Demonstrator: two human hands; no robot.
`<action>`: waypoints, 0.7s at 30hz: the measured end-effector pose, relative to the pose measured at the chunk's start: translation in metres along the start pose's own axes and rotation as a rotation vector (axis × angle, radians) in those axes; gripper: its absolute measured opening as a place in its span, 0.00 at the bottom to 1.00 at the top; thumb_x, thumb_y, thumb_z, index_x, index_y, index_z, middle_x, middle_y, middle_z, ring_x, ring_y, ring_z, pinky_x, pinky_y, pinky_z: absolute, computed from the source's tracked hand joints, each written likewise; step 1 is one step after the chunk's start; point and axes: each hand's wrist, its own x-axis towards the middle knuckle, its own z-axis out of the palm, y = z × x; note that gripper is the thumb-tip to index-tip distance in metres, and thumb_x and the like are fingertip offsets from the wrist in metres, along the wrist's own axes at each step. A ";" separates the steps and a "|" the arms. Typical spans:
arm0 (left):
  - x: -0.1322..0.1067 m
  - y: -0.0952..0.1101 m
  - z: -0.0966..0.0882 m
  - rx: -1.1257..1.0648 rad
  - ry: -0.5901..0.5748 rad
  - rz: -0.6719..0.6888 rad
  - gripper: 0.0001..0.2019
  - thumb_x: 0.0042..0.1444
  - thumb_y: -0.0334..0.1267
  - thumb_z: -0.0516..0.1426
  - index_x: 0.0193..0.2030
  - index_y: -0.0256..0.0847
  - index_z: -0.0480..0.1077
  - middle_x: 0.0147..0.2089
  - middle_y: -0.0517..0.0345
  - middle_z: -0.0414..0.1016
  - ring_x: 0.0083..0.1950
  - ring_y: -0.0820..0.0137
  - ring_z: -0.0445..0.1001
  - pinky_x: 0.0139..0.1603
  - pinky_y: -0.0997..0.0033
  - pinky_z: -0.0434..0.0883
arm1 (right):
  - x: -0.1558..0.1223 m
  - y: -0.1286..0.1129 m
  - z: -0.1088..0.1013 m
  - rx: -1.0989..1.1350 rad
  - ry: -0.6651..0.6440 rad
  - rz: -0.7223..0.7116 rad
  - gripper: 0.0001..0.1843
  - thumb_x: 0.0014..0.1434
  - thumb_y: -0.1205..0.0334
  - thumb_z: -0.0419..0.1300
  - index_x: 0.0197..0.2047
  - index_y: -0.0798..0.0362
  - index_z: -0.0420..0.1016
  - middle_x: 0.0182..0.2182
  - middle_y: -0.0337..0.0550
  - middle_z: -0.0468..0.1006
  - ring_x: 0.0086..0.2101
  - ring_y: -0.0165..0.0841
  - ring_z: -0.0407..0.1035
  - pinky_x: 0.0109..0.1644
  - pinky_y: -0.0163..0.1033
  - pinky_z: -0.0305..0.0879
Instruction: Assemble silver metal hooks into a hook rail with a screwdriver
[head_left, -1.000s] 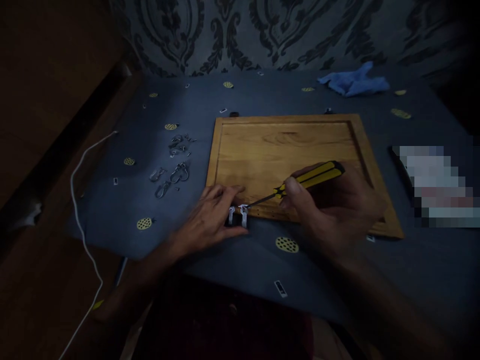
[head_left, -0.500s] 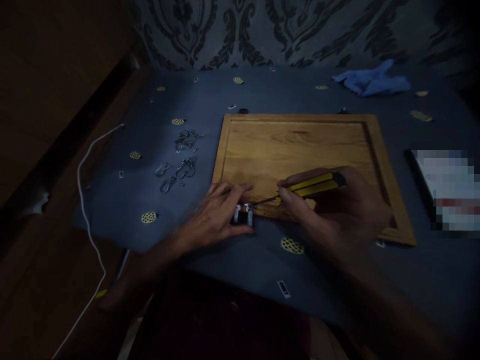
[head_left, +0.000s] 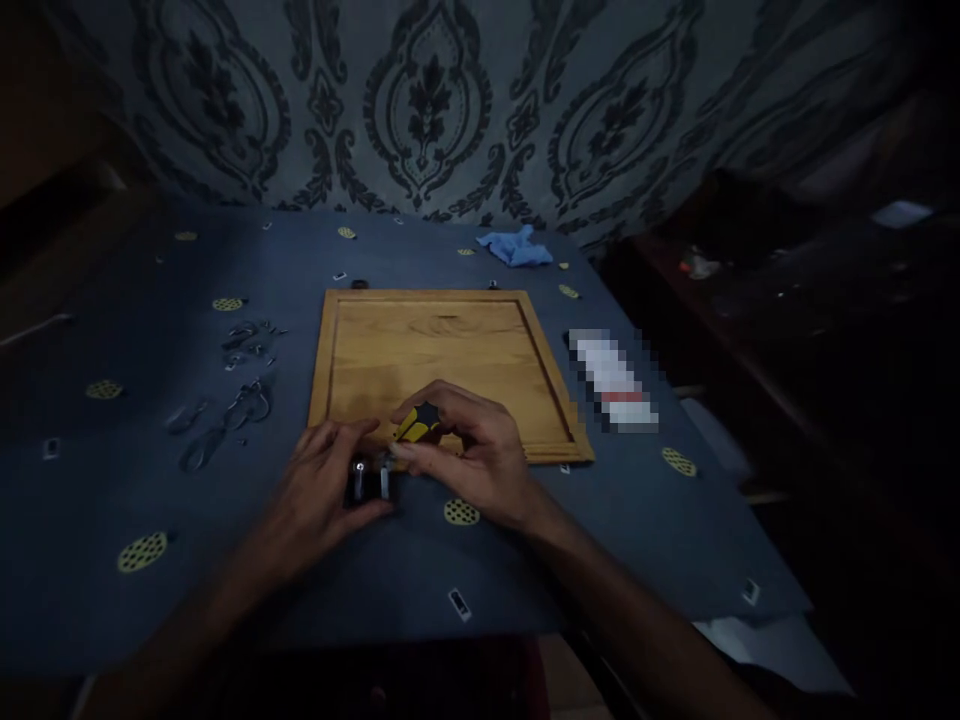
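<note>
Right hand [head_left: 476, 455] closes around a yellow-and-black screwdriver [head_left: 417, 422], held steeply over a small metal bracket [head_left: 371, 482] pinched by the left hand [head_left: 319, 490] at the near edge of the wooden board [head_left: 450, 340]. Loose hooks [head_left: 232, 410] lie well apart at left, with open tablecloth [head_left: 525, 570] in front.

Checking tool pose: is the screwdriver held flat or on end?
On end: the screwdriver shows its butt to the camera, gripped by the right hand; the left hand holds a metal bracket beside it.

Board [head_left: 435, 350] on table [head_left: 637, 520], metal clips [head_left: 240, 400] left of it, cloth [head_left: 517, 247] behind, bracket [head_left: 371, 482] at its near edge
</note>
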 end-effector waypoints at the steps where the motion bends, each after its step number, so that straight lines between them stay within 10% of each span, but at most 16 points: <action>1: 0.000 0.000 0.000 -0.001 0.002 0.000 0.32 0.60 0.43 0.66 0.67 0.49 0.58 0.55 0.51 0.74 0.57 0.54 0.75 0.56 0.51 0.75 | -0.001 0.001 0.003 0.008 0.015 0.019 0.13 0.62 0.51 0.69 0.37 0.51 0.74 0.33 0.39 0.79 0.27 0.28 0.74 0.30 0.35 0.73; 15: 0.011 0.014 -0.016 -0.074 -0.135 -0.056 0.37 0.57 0.48 0.70 0.67 0.43 0.59 0.56 0.49 0.75 0.62 0.52 0.71 0.64 0.48 0.69 | -0.005 0.000 0.013 0.090 0.417 0.054 0.06 0.61 0.57 0.70 0.36 0.45 0.77 0.29 0.35 0.81 0.21 0.30 0.72 0.26 0.38 0.72; 21: 0.011 0.015 -0.017 -0.075 -0.133 -0.046 0.37 0.57 0.48 0.70 0.66 0.40 0.59 0.57 0.48 0.75 0.62 0.52 0.71 0.64 0.48 0.68 | -0.006 0.000 0.009 0.025 0.322 0.063 0.08 0.58 0.61 0.72 0.35 0.46 0.76 0.26 0.34 0.79 0.20 0.30 0.72 0.24 0.38 0.70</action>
